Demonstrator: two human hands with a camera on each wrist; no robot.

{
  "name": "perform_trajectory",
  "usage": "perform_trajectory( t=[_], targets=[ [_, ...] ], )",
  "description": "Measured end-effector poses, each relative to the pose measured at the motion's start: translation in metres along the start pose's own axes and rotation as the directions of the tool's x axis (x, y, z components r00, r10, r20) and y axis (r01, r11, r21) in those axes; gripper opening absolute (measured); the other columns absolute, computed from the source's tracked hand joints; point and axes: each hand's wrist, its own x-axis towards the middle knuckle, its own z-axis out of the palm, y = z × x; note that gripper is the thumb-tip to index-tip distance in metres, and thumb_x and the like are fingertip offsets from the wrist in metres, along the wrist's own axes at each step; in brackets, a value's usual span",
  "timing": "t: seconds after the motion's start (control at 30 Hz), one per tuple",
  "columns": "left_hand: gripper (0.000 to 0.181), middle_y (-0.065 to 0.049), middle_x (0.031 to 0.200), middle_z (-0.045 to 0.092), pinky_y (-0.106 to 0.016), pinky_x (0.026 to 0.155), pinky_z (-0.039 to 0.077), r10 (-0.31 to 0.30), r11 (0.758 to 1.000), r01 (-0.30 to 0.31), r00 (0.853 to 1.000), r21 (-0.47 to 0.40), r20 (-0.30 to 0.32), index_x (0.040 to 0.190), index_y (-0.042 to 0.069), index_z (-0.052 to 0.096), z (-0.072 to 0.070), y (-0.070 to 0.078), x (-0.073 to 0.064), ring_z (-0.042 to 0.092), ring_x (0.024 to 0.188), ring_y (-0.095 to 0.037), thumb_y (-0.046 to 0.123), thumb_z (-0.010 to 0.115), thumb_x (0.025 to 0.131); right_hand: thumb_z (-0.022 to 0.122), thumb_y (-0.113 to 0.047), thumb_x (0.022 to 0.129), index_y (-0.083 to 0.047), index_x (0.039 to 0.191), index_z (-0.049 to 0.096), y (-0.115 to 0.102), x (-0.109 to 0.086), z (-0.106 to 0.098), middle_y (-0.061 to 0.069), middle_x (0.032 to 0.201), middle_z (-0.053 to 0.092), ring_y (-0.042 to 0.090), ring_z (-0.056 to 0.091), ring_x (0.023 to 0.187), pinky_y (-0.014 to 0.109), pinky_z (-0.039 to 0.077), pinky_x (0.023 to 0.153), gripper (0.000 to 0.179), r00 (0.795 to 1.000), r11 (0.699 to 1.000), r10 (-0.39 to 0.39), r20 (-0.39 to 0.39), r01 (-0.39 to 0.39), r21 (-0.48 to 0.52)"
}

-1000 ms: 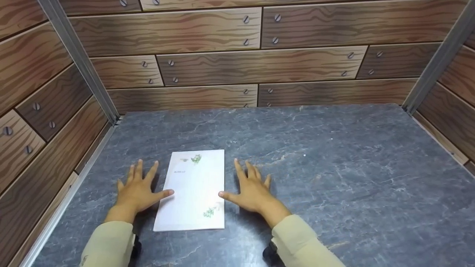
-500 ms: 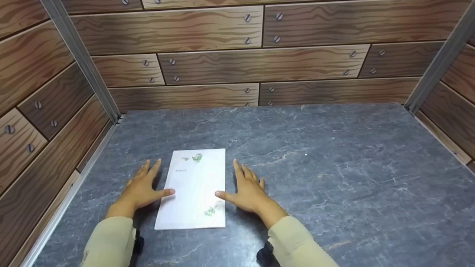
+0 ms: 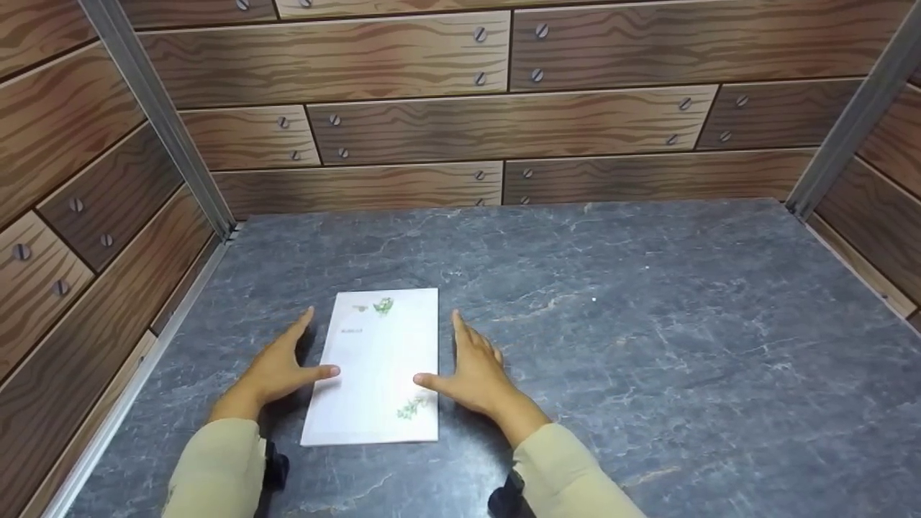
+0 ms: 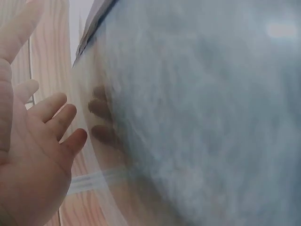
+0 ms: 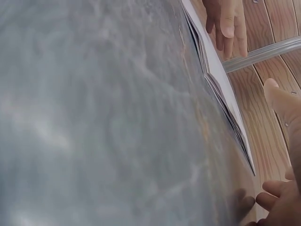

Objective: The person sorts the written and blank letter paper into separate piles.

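Observation:
A white paper booklet [image 3: 378, 367], printed with small green leaf sprigs and faint text, lies flat on the table. Its layered page edges [image 5: 221, 89] show in the right wrist view. Along its left side stands my left hand [image 3: 279, 368], fingers extended and thumb reaching over the edge. My right hand [image 3: 473, 370] mirrors it on the right side, its thumb overlapping the booklet in the head view. Neither hand curls round anything. In the left wrist view, the spread fingers [image 4: 59, 110] stand beside the table surface and are mirrored in its sheen.
The grey marble-look table [image 3: 647, 345] extends far to the right and behind the booklet. Wood-print panels [image 3: 403, 65] wall it in at the back and both sides, with metal posts [image 3: 162, 115] at the back corners. Dark wrist cameras [image 3: 275, 467] sit under the cuffs.
Both hands have turned so their palms face more inward, and their outer fingers are now hidden behind the index fingers. The right thumb has slid slightly left over the booklet, which stays put.

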Motion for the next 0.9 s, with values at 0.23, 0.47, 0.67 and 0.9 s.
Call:
perform_trajectory(
  t=[0.23, 0.47, 0.67, 0.9],
  targets=[
    [0.114, -0.025, 0.150, 0.026, -0.061, 0.107, 0.020, 0.033, 0.996, -0.035, 0.999, -0.078, -0.025, 0.153, 0.005, 0.009, 0.003, -0.003, 0.001, 0.022, 0.137, -0.043, 0.044, 0.080, 0.074, 0.076, -0.051, 0.076, -0.002, 0.152, 0.014, 0.000, -0.001, 0.005, 0.016, 0.148, 0.036, 0.040, 0.026, 0.135, 0.063, 0.012, 0.108, 0.109, 1.000, 0.998, -0.014, -0.025, 0.015, 0.060],
    [0.109, -0.022, 0.146, 0.036, -0.059, 0.109, 0.018, 0.040, 0.989, -0.045, 0.999, -0.142, -0.035, 0.152, 0.000, 0.009, 0.005, -0.004, 0.002, 0.025, 0.137, -0.040, 0.037, 0.080, 0.077, 0.077, -0.046, 0.076, 0.001, 0.150, 0.019, -0.003, -0.002, 0.009, 0.010, 0.143, 0.043, 0.037, 0.031, 0.133, 0.064, 0.010, 0.108, 0.105, 0.999, 0.997, -0.015, -0.051, 0.019, 0.070],
    [0.103, -0.021, 0.143, 0.041, -0.057, 0.108, 0.022, 0.049, 0.986, -0.054, 0.998, -0.157, -0.036, 0.151, -0.002, 0.013, 0.005, -0.005, 0.001, 0.033, 0.133, -0.038, 0.033, 0.079, 0.079, 0.076, -0.046, 0.078, 0.003, 0.149, 0.021, -0.004, -0.002, 0.012, 0.009, 0.141, 0.046, 0.036, 0.032, 0.131, 0.062, 0.013, 0.108, 0.102, 0.998, 0.997, -0.027, -0.064, 0.031, 0.070],
    [0.092, -0.020, 0.139, 0.046, -0.056, 0.107, 0.025, 0.055, 0.986, -0.061, 0.998, -0.158, -0.039, 0.147, -0.007, 0.021, 0.003, -0.003, -0.002, 0.041, 0.128, -0.038, 0.029, 0.076, 0.083, 0.076, -0.045, 0.078, 0.004, 0.148, 0.024, -0.004, -0.001, 0.013, 0.008, 0.139, 0.048, 0.035, 0.034, 0.128, 0.056, 0.020, 0.105, 0.100, 0.997, 0.997, -0.042, -0.067, 0.046, 0.066]
  ],
)
